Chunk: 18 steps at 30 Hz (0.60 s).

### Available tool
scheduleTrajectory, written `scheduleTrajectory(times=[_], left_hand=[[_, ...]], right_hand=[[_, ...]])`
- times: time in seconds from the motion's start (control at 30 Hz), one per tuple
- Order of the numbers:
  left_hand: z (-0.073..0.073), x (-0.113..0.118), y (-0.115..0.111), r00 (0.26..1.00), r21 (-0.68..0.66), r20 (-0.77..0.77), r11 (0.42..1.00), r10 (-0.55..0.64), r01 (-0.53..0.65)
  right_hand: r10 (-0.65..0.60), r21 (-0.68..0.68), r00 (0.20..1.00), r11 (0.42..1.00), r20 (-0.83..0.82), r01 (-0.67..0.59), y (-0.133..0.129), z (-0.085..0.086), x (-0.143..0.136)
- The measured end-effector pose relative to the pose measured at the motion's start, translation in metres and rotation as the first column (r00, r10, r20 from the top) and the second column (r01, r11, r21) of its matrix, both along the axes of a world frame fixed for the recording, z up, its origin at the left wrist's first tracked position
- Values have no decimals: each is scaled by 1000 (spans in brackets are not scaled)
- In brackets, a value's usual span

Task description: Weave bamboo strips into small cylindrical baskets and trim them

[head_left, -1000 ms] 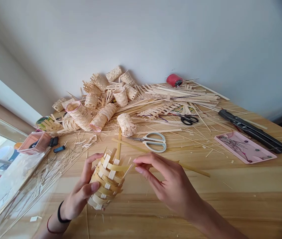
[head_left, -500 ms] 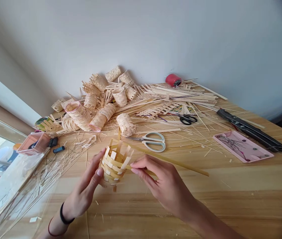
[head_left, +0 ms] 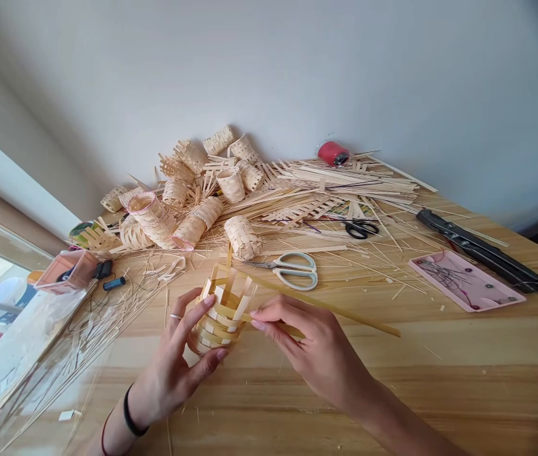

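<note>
A small woven basket (head_left: 216,328) of yellow and pale strips is tilted above the wooden table, its upright strip ends loose at the top. My left hand (head_left: 180,354) holds it from the left, with a fingertip at the upper rim and the thumb at the lower side. At its right side, my right hand (head_left: 304,339) pinches a yellow strip between thumb and fingers. A long yellow strip (head_left: 345,310) reaches from behind the basket to the right, passing behind my right hand.
White-handled scissors (head_left: 292,269) lie behind the basket, near a finished woven cylinder (head_left: 243,238). Farther back are more cylinders, loose strips, black scissors (head_left: 360,229) and a red spool (head_left: 333,153). A pink tray (head_left: 468,280) lies right; a pink box (head_left: 68,271) stands left.
My left hand has shifted its hold: a finger now reaches the basket's upper rim and the thumb has moved down to its lower side. The right hand has barely moved.
</note>
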State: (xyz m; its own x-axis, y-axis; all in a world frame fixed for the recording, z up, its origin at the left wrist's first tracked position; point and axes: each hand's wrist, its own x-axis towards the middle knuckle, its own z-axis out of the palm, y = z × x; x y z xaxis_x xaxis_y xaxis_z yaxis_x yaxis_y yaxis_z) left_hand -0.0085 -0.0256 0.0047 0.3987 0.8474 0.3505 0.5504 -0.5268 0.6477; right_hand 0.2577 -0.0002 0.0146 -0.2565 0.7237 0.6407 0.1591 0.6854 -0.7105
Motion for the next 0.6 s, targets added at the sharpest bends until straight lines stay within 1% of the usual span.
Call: scheduleTrajectory(times=[0.1, 0.17, 0.27, 0.33, 0.43, 0.5, 0.6], left_hand=[[2, -1, -1, 1000, -26, -10, 1000, -8, 8], [3, -1, -2, 1000, -64, 17, 998, -10, 11], [3, -2, -4, 994, -145, 112, 989, 12, 5], [4, -2, -4, 975, -226, 213, 974, 62, -13], [9, -1, -4, 898, -392, 401, 920, 183, -13], [15, 0, -3, 844, -479, 481, 877, 237, 27], [24, 1, -2, 807, -560, 546, 815, 226, 151]], right_hand=[[5, 0, 1000, 1000, 3, -5, 1, -1, 1], [11, -3, 1000, 1000, 3, -11, 0, 0, 1], [36, -38, 999, 999, 22, -35, -2, 4, 2], [31, -46, 998, 999, 51, -29, -3, 7, 5], [-47, -8, 994, 999, 96, 48, 1, 11, 13], [-117, 64, 985, 992, 125, 109, 6, 12, 18], [-186, 209, 970, 966, 154, 152, 11, 12, 22]])
